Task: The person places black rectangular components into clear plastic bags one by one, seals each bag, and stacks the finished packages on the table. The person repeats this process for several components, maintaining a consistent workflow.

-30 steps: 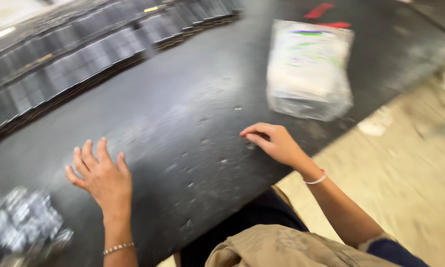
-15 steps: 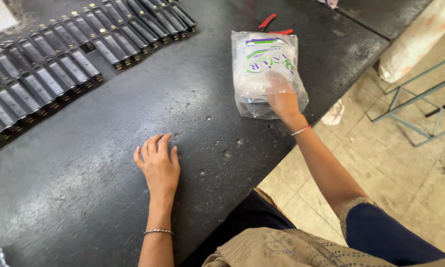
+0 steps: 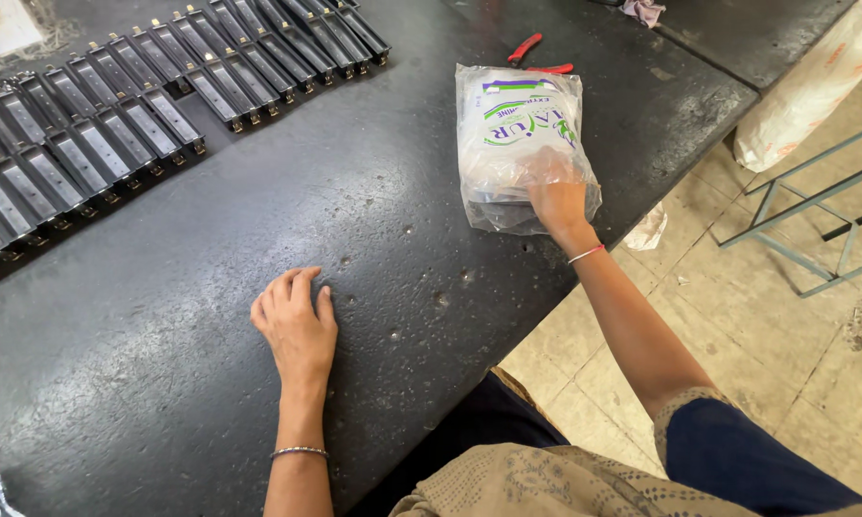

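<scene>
My right hand (image 3: 557, 203) reaches into the open near end of a clear plastic bag (image 3: 519, 134) with green and blue print, which lies on the dark worktable (image 3: 211, 383). Its fingers are inside the bag and hidden by the plastic, so what they grip cannot be seen. My left hand (image 3: 295, 321) rests flat on the bare tabletop, fingers loosely together, holding nothing. Each wrist wears a thin bangle.
Rows of long black metal parts (image 3: 115, 105) cover the far left of the table. Red-handled pliers (image 3: 536, 56) lie behind the bag. A white sack (image 3: 814, 86) and a blue-grey metal frame (image 3: 814, 220) stand on the tiled floor to the right.
My right hand went from the tabletop to the bag and has pushed into its open end. My left hand stayed flat on the table while the view swung right.
</scene>
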### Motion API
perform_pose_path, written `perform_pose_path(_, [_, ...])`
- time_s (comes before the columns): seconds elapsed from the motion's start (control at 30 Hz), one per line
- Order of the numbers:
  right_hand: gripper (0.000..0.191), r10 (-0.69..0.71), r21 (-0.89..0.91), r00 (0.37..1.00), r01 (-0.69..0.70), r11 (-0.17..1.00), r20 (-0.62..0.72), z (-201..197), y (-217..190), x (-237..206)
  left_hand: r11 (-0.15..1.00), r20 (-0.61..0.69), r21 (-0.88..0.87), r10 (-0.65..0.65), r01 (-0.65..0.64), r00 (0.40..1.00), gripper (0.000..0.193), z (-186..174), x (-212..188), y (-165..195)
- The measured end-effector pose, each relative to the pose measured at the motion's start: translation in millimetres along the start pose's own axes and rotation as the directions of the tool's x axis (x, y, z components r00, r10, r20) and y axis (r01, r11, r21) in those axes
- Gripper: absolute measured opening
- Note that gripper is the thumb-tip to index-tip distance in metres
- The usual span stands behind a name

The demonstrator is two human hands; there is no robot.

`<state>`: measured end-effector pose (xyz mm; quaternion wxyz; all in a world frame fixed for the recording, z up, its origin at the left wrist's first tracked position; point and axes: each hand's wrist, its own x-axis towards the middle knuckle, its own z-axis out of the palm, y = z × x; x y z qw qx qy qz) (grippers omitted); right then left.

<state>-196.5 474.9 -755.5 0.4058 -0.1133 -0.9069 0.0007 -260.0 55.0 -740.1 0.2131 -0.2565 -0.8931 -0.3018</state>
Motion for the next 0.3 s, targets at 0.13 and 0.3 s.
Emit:
perform_pose_path(0.13, [0.007,0.015,0.032,1.0,-0.014,0.999,-0.023,-1.6,-1.2,-0.7,1.0,-0.013,0.006,-0.002,0.002,1.0,0.028,0.8,-0.6,1.9])
perform_pose_path(0.3, [0.004,0.104,0.151,0.995,-0.101,0.983,-0.01,9.0,13.8,-8.1,0.999,-0.017,0.034,0.03,-0.029,0.999,0.026,8.3,-0.6,7.8])
